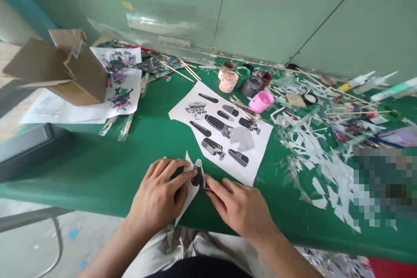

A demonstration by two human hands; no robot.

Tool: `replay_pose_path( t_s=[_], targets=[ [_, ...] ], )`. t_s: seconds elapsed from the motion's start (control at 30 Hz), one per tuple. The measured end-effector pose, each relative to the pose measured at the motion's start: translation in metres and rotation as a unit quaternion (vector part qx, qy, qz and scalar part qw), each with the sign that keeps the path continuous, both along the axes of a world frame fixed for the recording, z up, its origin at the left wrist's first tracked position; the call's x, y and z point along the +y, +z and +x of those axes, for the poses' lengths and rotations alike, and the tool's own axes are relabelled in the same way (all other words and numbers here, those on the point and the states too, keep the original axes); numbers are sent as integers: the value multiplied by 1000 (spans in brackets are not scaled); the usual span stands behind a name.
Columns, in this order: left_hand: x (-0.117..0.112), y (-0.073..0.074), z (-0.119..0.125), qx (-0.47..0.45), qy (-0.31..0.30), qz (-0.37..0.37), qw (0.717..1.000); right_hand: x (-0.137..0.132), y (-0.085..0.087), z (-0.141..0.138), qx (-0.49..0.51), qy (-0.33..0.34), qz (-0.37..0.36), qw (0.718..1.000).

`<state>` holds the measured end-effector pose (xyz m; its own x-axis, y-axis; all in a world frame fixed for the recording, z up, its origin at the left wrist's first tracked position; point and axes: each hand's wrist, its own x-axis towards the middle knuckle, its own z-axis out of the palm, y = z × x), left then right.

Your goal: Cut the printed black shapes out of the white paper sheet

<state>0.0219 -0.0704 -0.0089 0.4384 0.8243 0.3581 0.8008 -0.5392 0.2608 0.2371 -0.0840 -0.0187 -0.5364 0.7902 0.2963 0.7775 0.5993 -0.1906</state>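
My left hand (159, 195) lies on a small cut piece of white paper (192, 186) with a black printed shape, its fingers pressing the piece down near the green table's front edge. My right hand (237, 208) is beside it, fingertips pinched on a small dark tool at the paper's right edge; what the tool is I cannot make out. Just beyond both hands lies a larger white sheet (221, 132) printed with several black figure parts.
Several small paint pots (247, 80) and a pink cup (260, 101) stand behind the sheet. Paper scraps (312, 156) and thin sticks litter the right side. A cardboard box (65, 67) sits on coloured prints (122, 80) at left. A dark tray (29, 147) lies at the left edge.
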Motion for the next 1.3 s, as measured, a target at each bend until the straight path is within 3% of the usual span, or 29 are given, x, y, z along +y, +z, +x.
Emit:
replay_pose_path(
  t_s=[0.33, 0.6, 0.8, 1.0, 1.3],
  targets=[
    [0, 0, 2, 6, -2, -6, 1000, 1, 1, -1, 25, 11, 23, 999],
    [-4, 0, -1, -2, 25, 32, 999, 0, -1, 2, 141, -57, 16, 988],
    [-2, 2, -3, 1, -50, 7, 999, 2, 2, 3, 184, -64, 9, 981],
    [-2, 1, 2, 25, 15, 29, 999, 1, -3, 1, 171, -66, 26, 983],
    [-5, -1, 1, -15, 4, 40, 999, 6, -1, 0, 60, 0, 19, 998]
  ],
)
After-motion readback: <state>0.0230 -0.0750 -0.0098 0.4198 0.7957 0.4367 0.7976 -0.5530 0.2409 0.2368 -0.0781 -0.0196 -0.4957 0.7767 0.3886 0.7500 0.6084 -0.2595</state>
